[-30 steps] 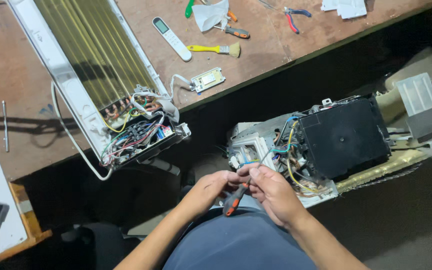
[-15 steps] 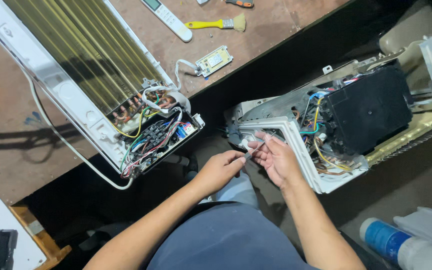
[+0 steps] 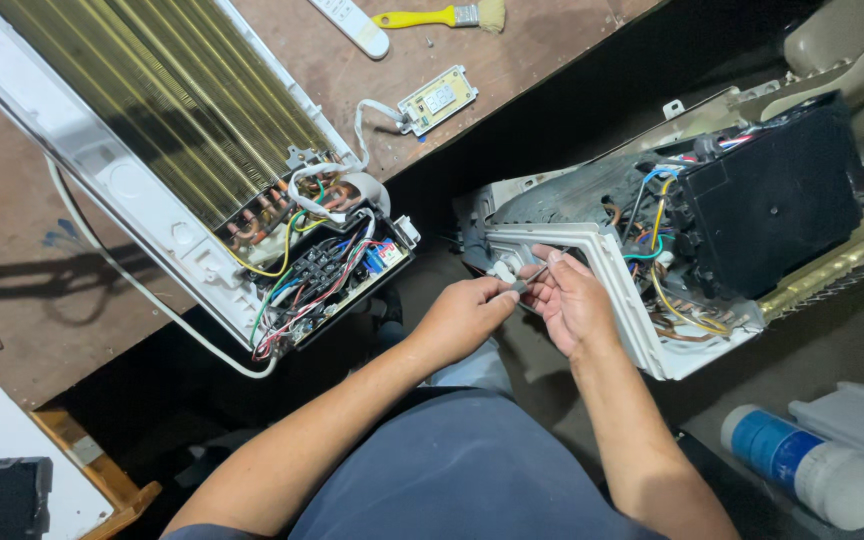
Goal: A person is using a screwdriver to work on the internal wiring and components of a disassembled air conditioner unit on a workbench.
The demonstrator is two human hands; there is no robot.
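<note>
My left hand and my right hand meet in front of me, both pinching a thin dark tool with a grey tip. They are at the white frame corner of an opened air conditioner unit that rests by my lap. That unit has a black box and coloured wires just right of my right hand. The tool's lower part is hidden by my fingers.
A second opened air conditioner with gold fins and a wiring block lies on the brown table. On the table lie a small circuit board, a yellow brush and a white remote. A blue-and-white bottle lies lower right.
The view has moved closer and shifted right. My hands have risen from my lap to the white frame corner of the nearer unit, still together on the small tool.
</note>
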